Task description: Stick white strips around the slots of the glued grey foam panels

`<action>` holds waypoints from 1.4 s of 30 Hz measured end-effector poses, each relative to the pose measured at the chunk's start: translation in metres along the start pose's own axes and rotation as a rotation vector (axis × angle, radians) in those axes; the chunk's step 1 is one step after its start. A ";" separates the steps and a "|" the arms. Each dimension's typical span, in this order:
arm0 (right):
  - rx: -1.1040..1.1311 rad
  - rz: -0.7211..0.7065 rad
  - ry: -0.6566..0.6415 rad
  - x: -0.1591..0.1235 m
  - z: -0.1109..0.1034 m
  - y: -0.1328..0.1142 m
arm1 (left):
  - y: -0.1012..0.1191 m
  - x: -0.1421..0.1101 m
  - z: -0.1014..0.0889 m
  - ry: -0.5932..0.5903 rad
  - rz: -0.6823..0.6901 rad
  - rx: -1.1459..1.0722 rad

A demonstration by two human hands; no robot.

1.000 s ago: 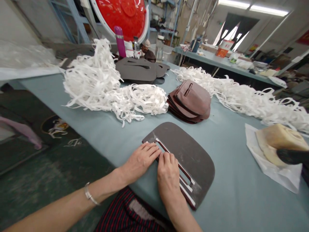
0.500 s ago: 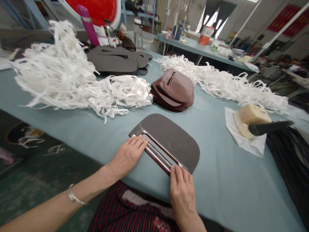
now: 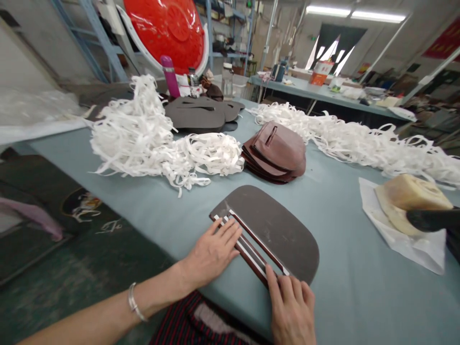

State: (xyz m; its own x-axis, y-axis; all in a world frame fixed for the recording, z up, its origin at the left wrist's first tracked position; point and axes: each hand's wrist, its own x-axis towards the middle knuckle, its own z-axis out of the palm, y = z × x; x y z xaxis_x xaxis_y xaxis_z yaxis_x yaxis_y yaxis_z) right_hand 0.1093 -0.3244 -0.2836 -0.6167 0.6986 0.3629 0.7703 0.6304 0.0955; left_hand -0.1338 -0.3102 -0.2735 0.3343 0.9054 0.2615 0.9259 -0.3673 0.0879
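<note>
A dark grey rounded leather panel (image 3: 276, 230) lies at the near edge of the blue-green table (image 3: 341, 268). Along its near side run white tape strips (image 3: 247, 249) beside a brown folded edge. My left hand (image 3: 213, 249) lies flat on the panel's left end, fingers stretched over the strips. My right hand (image 3: 292, 306) presses its fingertips on the right end of the strips, fingers together and extended. Neither hand grips anything.
A stack of brown leather panels (image 3: 276, 151) sits beyond the panel. Heaps of white paper strips (image 3: 151, 134) lie at left, and more white strips (image 3: 359, 139) at right. Dark grey panels (image 3: 201, 112) and a pink bottle (image 3: 169, 74) stand behind. A yellowish block on white paper (image 3: 409, 201) rests at right.
My right hand has slid from beside the left hand along the strips to the panel's right end. My left hand has stayed on the left end.
</note>
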 end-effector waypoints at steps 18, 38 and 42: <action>0.232 -0.040 -0.158 0.117 0.023 -0.045 | -0.044 0.006 -0.011 -0.027 -0.055 0.016; 0.111 -0.052 0.030 0.116 0.036 -0.060 | -0.042 -0.005 -0.004 0.123 -0.240 -0.183; 0.140 -0.071 0.062 0.120 0.038 -0.064 | -0.044 -0.001 -0.001 0.078 -0.157 -0.073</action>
State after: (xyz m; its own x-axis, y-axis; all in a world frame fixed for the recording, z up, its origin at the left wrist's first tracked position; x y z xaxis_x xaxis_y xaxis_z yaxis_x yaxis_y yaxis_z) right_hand -0.0197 -0.2678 -0.2814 -0.6545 0.6310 0.4165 0.6923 0.7216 -0.0052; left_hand -0.1756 -0.2951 -0.2764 0.1698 0.9345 0.3129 0.9495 -0.2401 0.2018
